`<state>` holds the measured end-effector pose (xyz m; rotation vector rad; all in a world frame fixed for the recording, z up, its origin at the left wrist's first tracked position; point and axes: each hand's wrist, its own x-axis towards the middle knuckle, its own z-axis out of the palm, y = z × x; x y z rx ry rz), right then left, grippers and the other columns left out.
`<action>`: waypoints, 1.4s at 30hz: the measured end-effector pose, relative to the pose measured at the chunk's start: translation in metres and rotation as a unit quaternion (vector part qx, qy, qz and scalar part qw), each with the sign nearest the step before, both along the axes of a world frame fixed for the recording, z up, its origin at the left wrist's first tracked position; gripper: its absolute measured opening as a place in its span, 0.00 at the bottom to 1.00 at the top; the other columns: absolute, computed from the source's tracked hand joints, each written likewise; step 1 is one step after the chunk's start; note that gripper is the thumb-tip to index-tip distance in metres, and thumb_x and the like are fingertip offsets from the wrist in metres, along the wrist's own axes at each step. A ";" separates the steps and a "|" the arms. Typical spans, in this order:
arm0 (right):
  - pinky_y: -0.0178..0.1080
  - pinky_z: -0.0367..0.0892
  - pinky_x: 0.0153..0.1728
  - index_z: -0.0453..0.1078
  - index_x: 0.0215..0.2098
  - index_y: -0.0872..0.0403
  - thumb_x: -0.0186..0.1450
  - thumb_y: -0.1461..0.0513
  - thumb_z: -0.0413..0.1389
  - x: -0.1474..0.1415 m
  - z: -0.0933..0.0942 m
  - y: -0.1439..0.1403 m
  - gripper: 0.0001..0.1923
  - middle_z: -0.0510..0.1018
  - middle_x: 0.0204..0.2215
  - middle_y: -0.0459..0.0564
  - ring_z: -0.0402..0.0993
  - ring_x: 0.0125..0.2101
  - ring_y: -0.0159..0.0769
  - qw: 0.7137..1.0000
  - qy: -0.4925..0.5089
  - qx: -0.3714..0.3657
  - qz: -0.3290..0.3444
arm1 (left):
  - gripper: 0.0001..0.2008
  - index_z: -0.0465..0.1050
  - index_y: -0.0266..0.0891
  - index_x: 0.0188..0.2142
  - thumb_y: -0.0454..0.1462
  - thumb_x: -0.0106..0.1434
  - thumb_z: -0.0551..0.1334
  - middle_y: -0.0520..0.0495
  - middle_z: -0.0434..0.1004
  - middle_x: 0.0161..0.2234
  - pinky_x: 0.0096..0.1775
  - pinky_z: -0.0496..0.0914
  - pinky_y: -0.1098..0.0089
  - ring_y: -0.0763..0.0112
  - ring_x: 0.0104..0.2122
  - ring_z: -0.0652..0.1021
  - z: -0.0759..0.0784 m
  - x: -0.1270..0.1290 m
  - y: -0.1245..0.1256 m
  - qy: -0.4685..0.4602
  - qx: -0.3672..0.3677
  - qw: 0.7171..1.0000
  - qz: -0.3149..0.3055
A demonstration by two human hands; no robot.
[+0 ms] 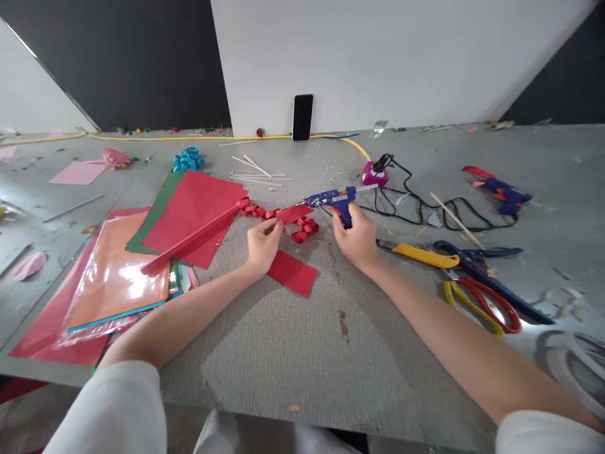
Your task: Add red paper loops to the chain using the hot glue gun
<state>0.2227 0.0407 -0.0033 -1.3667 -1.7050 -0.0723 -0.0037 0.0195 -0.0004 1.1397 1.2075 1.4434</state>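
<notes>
My right hand [355, 236] is wrapped round the handle of a blue glue gun [328, 198], its nozzle pointing left. A clear glue stick [367, 188] pokes out of the gun's back. Between the fingertips of my left hand [263, 244] is a small red paper strip [295, 214], whose far end lies at the nozzle. Whether the two touch I cannot tell. Just behind the strip are several red paper loops [306, 231]. A flat red paper rectangle [293, 272] rests on the table below my left hand.
Red sheets [198, 208], a green sheet [155, 217] and a plastic packet of coloured paper [118, 271] lie left. At right are a yellow cutter [425, 255], scissors [486, 306], a second glue gun [505, 194] and black cords [411, 189]. A phone [302, 118] leans on the wall.
</notes>
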 end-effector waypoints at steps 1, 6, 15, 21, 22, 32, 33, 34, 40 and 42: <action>0.43 0.70 0.36 0.68 0.41 0.52 0.71 0.57 0.53 0.001 0.000 0.001 0.07 0.79 0.31 0.54 0.77 0.32 0.45 1.000 0.001 0.000 -0.004 | 0.11 0.80 0.37 0.29 0.41 0.64 0.65 0.47 0.80 0.27 0.29 0.64 0.73 0.74 0.25 0.72 -0.001 0.000 0.000 -0.002 -0.001 1.000 0.001; 0.42 0.69 0.36 0.68 0.40 0.52 0.71 0.57 0.54 0.005 0.000 0.004 0.06 0.79 0.31 0.55 0.77 0.31 0.44 1.000 0.001 -0.001 -0.015 | 0.11 0.79 0.36 0.28 0.41 0.64 0.65 0.47 0.80 0.27 0.29 0.64 0.74 0.75 0.25 0.71 -0.004 0.000 0.002 -0.015 0.003 1.000 0.001; 0.42 0.69 0.36 0.69 0.41 0.52 0.70 0.58 0.54 0.008 -0.001 0.008 0.07 0.79 0.32 0.55 0.77 0.32 0.45 0.999 0.001 0.005 -0.035 | 0.12 0.80 0.36 0.28 0.41 0.65 0.65 0.47 0.79 0.28 0.29 0.64 0.74 0.75 0.25 0.71 -0.005 -0.001 0.002 -0.008 0.009 1.000 0.001; 0.44 0.70 0.39 0.69 0.42 0.52 0.70 0.58 0.54 0.011 -0.001 0.009 0.07 0.79 0.32 0.55 0.78 0.34 0.46 0.999 0.010 -0.002 -0.033 | 0.12 0.79 0.36 0.28 0.41 0.65 0.65 0.47 0.79 0.27 0.28 0.63 0.74 0.76 0.25 0.70 -0.004 0.000 0.002 -0.017 0.011 1.000 0.001; 0.44 0.70 0.40 0.69 0.42 0.53 0.70 0.58 0.54 0.011 -0.002 0.010 0.07 0.79 0.32 0.55 0.78 0.34 0.46 0.999 0.010 -0.003 -0.032 | 0.12 0.79 0.36 0.28 0.41 0.64 0.65 0.47 0.79 0.27 0.28 0.62 0.74 0.76 0.25 0.70 -0.004 0.000 0.002 -0.018 0.010 1.000 0.002; 0.44 0.70 0.37 0.69 0.41 0.53 0.70 0.57 0.54 0.013 -0.003 0.011 0.08 0.79 0.31 0.56 0.77 0.32 0.46 0.999 -0.004 0.008 -0.047 | 0.12 0.79 0.37 0.28 0.41 0.65 0.65 0.47 0.78 0.27 0.28 0.62 0.73 0.76 0.24 0.69 -0.004 0.000 0.002 -0.024 0.014 1.000 0.003; 0.45 0.70 0.37 0.69 0.41 0.53 0.70 0.57 0.53 0.013 -0.003 0.011 0.07 0.79 0.31 0.56 0.77 0.32 0.47 0.999 -0.003 0.007 -0.047 | 0.12 0.79 0.37 0.28 0.41 0.64 0.65 0.47 0.78 0.27 0.28 0.63 0.73 0.76 0.24 0.69 -0.003 0.000 0.002 -0.026 0.013 1.000 0.004; 0.45 0.70 0.38 0.69 0.41 0.52 0.70 0.57 0.53 0.012 -0.002 0.011 0.07 0.79 0.31 0.56 0.77 0.33 0.47 0.999 0.000 0.005 -0.046 | 0.12 0.79 0.37 0.28 0.41 0.64 0.65 0.47 0.79 0.27 0.28 0.63 0.73 0.76 0.24 0.69 -0.003 0.000 0.002 -0.029 0.012 0.999 0.004; 0.45 0.70 0.38 0.68 0.39 0.51 0.70 0.57 0.53 0.012 0.000 0.011 0.07 0.79 0.31 0.56 0.77 0.33 0.47 0.999 0.013 -0.001 -0.040 | 0.13 0.79 0.36 0.27 0.42 0.64 0.66 0.47 0.78 0.27 0.27 0.61 0.73 0.76 0.24 0.68 0.002 0.000 0.000 -0.030 0.004 0.999 0.013; 0.45 0.69 0.37 0.67 0.39 0.51 0.70 0.57 0.53 0.012 0.000 0.011 0.07 0.79 0.31 0.56 0.77 0.32 0.47 0.999 0.012 0.000 -0.039 | 0.14 0.79 0.36 0.27 0.43 0.64 0.65 0.47 0.78 0.27 0.27 0.61 0.74 0.77 0.24 0.67 0.001 0.000 0.000 -0.030 0.003 0.999 0.014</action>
